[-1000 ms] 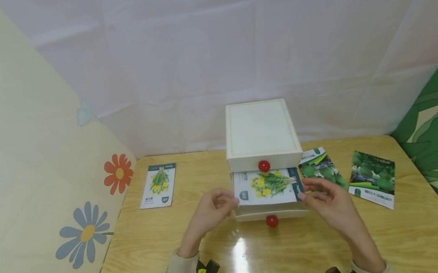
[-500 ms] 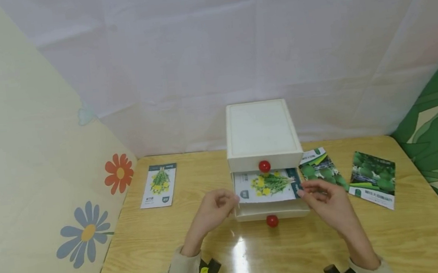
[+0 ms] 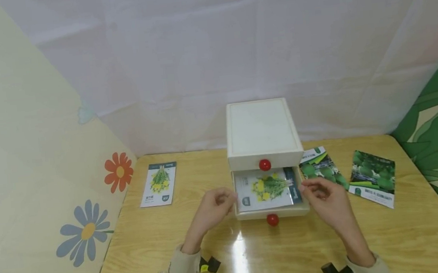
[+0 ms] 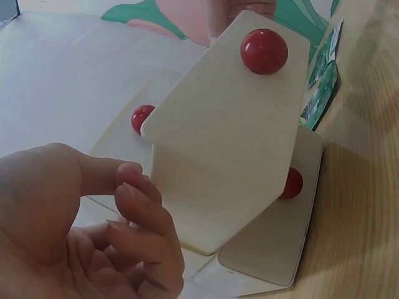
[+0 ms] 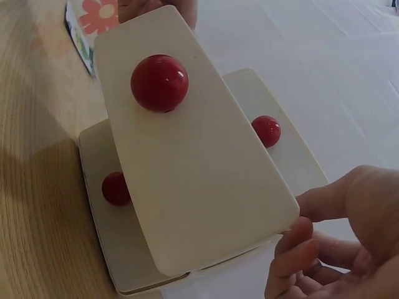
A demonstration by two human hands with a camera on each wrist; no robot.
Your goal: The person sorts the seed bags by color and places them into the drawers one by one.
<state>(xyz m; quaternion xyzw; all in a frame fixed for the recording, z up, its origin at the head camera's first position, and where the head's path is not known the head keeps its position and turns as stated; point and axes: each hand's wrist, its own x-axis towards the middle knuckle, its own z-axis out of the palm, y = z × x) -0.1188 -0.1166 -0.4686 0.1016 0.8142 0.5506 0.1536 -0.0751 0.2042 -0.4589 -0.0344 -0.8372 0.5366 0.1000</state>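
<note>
A seed packet (image 3: 266,189) with yellow flowers and green leaves lies flat inside the pulled-out white drawer (image 3: 251,216) of a small cabinet. My left hand (image 3: 215,207) is at the drawer's left side, thumb and index fingertip close together beside its wall. On the opposite side, my right hand (image 3: 327,200) has its thumb and fingertips by the drawer's right wall and front corner. Neither hand shows the packet between its fingers. Both wrist views show the drawer front with its red knob (image 4: 264,51); the drawer's inside is hidden there.
The white cabinet (image 3: 262,127) has red-knobbed drawers above and below the pulled-out one. Two green seed packets lie right of it, one nearer (image 3: 322,168) and one farther (image 3: 373,178). Another yellow-flower packet (image 3: 159,185) lies at left on the wooden table (image 3: 198,169).
The flower packet has gone from being held at its two ends above the drawer to lying down inside it. Both hands have let go, staying at the drawer's sides.
</note>
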